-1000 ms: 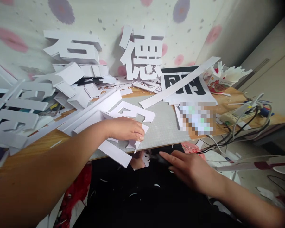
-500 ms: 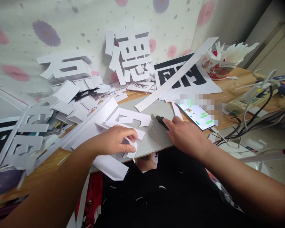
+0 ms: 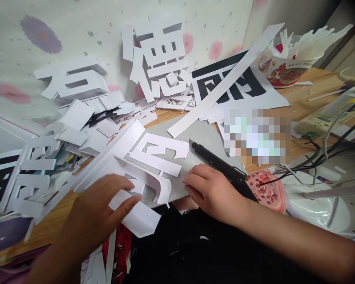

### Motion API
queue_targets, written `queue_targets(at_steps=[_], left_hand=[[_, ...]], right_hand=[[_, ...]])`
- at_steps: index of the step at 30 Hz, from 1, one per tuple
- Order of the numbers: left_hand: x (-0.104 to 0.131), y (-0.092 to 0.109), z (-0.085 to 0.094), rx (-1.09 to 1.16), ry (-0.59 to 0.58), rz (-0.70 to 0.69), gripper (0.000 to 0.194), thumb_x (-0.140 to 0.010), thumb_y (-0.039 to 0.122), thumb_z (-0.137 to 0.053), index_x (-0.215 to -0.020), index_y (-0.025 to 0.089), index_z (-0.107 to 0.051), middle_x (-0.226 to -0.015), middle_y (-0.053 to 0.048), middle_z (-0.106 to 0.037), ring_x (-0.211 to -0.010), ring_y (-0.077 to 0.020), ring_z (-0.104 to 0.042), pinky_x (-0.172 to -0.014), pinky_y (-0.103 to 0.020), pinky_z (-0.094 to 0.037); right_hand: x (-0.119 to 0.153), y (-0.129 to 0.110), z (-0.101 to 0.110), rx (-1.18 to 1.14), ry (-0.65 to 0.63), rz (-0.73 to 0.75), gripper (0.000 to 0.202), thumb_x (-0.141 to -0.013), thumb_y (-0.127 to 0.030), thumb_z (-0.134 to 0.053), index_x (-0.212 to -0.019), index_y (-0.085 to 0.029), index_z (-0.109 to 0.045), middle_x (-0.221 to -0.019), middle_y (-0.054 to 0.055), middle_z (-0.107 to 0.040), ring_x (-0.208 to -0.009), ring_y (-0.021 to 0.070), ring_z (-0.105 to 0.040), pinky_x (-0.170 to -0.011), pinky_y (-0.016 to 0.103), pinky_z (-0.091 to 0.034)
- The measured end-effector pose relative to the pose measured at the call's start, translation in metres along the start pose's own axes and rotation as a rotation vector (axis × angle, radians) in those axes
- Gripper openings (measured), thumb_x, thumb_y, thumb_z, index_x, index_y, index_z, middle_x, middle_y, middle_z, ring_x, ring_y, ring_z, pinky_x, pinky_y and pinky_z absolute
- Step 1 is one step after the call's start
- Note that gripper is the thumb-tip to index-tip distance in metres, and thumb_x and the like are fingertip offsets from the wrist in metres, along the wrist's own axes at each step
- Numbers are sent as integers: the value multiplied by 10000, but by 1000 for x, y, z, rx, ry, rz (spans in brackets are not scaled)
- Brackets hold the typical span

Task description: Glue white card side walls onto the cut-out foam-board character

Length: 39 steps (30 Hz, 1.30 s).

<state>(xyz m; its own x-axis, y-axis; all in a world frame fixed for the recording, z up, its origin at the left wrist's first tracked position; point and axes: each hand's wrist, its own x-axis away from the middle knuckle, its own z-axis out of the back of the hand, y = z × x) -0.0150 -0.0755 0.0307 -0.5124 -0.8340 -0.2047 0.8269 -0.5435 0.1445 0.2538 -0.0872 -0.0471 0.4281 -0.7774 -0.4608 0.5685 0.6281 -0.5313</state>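
Note:
The white cut-out character piece (image 3: 159, 148) with raised side walls lies on the grey cutting mat (image 3: 183, 183), its lower curved end near the mat's front edge. My left hand (image 3: 103, 203) is at the piece's lower left, thumb and forefinger apart, over its white strips. To the right of the piece, my right hand (image 3: 210, 189) hovers by the mat's front edge with fingers stretched out loosely and nothing visible in them. A black utility knife (image 3: 219, 161) lies beyond that hand, its blade end pointing toward the piece.
Standing white characters (image 3: 162, 59) and a heap of scraps (image 3: 85, 114) fill the back left. A long white strip (image 3: 225, 81) crosses a printed sheet (image 3: 272, 92). A paper bowl (image 3: 286, 73), power strip (image 3: 322, 118), cables and pink basket (image 3: 266, 189) are at right.
My right hand has let go of the utility knife and moved nearer and left. My left hand has released the piece's curved end and drawn back left, fingers parting. The view has shifted.

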Motion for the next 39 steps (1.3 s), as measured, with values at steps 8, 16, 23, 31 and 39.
queue_targets(at_steps=[8,16,23,31,39], left_hand=[[-2,43,-26,5,-131,97,219,-847,477,-570,-867,258,-563,-805,-25,-687,-690,-221,-639,-603,-354,-472],[-12,47,-29,-4,-279,43,281,-916,324,-422,-652,237,-460,-555,16,-553,-474,-156,-528,-453,-295,-364],[-13,47,-30,61,-245,38,278,-928,278,-453,-654,230,-467,-539,46,-516,-454,-113,-502,-449,-256,-362],[-11,44,-34,114,-231,61,199,-956,266,-453,-792,222,-558,-714,43,-602,-632,-100,-591,-583,-212,-438],[-18,46,-34,66,-345,59,142,-939,201,-410,-865,228,-528,-786,13,-607,-685,-147,-613,-609,-251,-502]], right_hand=[[-28,-6,-15,18,-308,-172,292,-815,-227,-726,-1071,-115,-640,-1033,107,-585,-901,245,-602,-781,343,-508],[-43,1,-19,94,-403,-104,241,-807,-383,-741,-882,-163,-678,-930,53,-606,-736,215,-622,-573,313,-451],[-42,7,-21,58,-376,-86,226,-806,-369,-738,-891,-171,-674,-921,40,-616,-723,204,-621,-547,314,-425],[-44,6,-17,33,-365,-112,193,-825,-362,-715,-861,-178,-670,-887,32,-624,-683,209,-625,-514,323,-400],[-45,7,-15,-2,-412,-125,242,-844,-417,-708,-874,-177,-682,-889,30,-635,-728,215,-634,-529,324,-375]])
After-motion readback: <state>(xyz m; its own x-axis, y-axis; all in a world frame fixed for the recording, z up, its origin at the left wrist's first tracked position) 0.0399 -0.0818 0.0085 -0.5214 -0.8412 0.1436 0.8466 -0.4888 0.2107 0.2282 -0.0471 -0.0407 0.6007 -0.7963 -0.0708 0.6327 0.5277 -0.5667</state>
